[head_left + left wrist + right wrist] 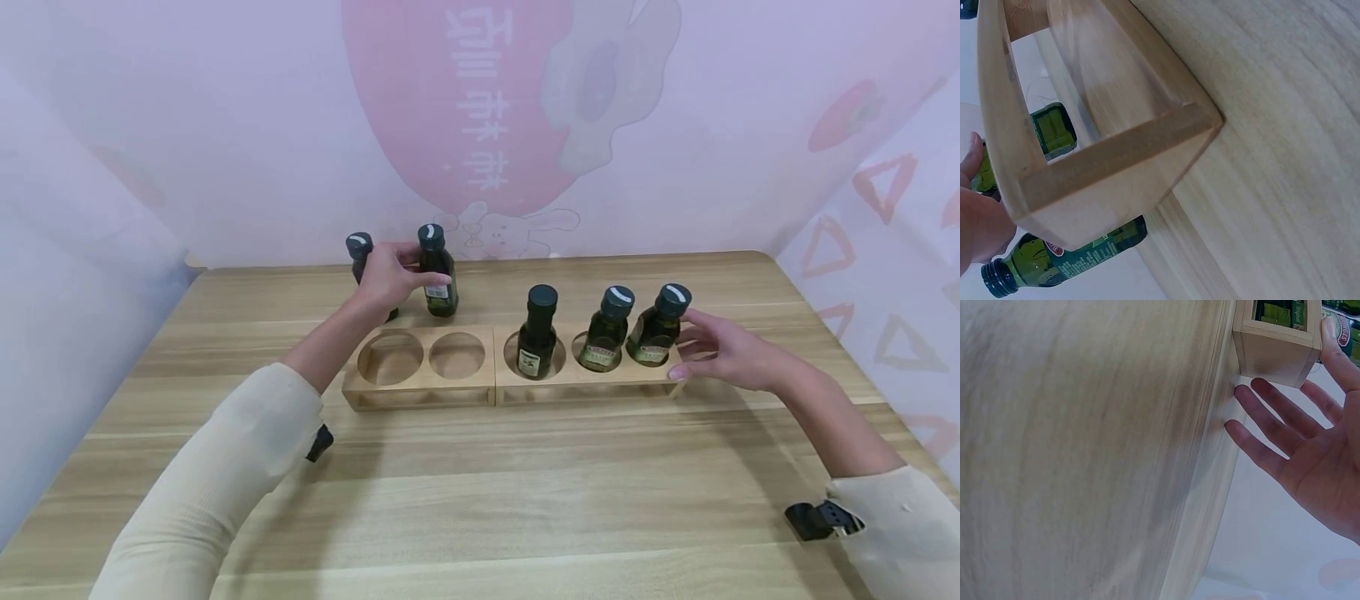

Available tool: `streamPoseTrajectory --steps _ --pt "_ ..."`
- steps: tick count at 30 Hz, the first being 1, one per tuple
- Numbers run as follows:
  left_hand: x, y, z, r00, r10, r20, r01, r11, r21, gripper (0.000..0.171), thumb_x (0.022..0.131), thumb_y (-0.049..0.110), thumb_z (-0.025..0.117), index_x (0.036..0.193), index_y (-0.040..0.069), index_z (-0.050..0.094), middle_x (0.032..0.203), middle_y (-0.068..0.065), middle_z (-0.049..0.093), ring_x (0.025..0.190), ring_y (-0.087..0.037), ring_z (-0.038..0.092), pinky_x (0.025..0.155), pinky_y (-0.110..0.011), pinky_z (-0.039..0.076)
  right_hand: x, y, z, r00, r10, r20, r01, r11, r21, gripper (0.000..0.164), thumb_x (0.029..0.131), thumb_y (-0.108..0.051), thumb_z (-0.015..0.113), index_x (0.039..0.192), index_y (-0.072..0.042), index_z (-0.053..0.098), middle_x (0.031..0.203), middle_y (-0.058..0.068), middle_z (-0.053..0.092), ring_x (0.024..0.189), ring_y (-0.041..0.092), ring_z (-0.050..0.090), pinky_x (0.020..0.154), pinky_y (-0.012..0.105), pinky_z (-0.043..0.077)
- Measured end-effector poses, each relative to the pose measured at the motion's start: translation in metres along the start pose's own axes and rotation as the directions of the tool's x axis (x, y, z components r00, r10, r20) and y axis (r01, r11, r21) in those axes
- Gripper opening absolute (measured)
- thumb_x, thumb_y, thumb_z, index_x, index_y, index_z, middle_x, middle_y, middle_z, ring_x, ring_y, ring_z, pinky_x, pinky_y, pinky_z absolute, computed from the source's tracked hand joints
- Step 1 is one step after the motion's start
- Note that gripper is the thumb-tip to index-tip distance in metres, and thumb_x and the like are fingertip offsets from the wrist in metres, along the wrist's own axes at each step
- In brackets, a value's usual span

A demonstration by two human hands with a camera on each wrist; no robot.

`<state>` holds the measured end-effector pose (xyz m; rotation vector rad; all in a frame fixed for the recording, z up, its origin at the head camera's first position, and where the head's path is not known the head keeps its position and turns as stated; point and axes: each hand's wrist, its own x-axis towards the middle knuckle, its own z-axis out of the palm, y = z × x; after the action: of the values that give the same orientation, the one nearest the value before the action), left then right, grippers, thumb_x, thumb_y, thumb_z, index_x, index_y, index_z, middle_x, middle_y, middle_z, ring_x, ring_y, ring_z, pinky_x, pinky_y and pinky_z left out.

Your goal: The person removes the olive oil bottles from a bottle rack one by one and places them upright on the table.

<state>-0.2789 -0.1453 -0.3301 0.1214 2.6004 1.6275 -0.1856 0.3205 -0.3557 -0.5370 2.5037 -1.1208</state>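
Observation:
My left hand (390,279) grips a dark green glass bottle (441,296) behind the left wooden rack (420,398), thumb across its front. To that hand's left a second bottle (1079,256) stands behind the rack, mostly covered by the hand in the head view. My right hand (723,350) is at the right rack's (573,383) end, fingers spread and thumb at its corner. Three capped bottles sit in that rack: one on the left (538,337), one in the middle (603,333), and one on the right (654,329), beside the right hand's fingers.
Both racks stand end to end on a wood-grain table (480,500). Two round holes show in the left rack's top. A pale printed backdrop (262,150) rises behind the table's far edge. Black wrist straps (821,521) show near the sleeves.

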Motion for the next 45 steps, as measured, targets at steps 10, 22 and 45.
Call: streamPoseTrajectory --steps 10,22,45 --pt "0.0047 -0.0062 0.0026 1.0 0.009 0.011 -0.009 1.0 0.004 0.051 0.087 0.008 0.085 0.133 -0.002 0.067 0.134 -0.019 0.068 0.129 -0.032 0.063 0.113 -0.042 0.047 -0.0011 -0.0003 0.0008 1.0 -0.013 -0.004 0.013 1.0 0.014 0.084 0.095 -0.005 0.076 0.157 0.011 0.022 0.139 0.042 0.052 0.126 0.056 0.056 0.102 0.059 0.052" --pt "0.0078 -0.0082 0.0046 1.0 0.007 0.009 -0.007 1.0 0.006 0.049 0.088 0.01 0.085 0.132 -0.002 0.067 0.136 -0.019 0.067 0.132 -0.032 0.061 0.114 -0.042 0.046 0.0003 0.0007 0.0013 1.0 -0.03 -0.006 0.03 0.999 0.024 0.082 0.094 -0.002 0.075 0.157 0.01 0.025 0.138 0.041 0.053 0.125 0.055 0.056 0.101 0.059 0.052" --pt "0.0103 -0.0092 0.0067 1.0 0.004 0.02 -0.004 1.0 -0.006 0.05 0.089 0.01 0.083 0.135 -0.001 0.065 0.14 -0.019 0.064 0.134 -0.033 0.059 0.114 -0.043 0.046 -0.0035 -0.0041 0.001 1.0 -0.006 -0.008 0.006 1.0 0.024 0.081 0.095 -0.006 0.076 0.157 0.007 0.026 0.14 0.039 0.053 0.128 0.054 0.055 0.103 0.058 0.051"
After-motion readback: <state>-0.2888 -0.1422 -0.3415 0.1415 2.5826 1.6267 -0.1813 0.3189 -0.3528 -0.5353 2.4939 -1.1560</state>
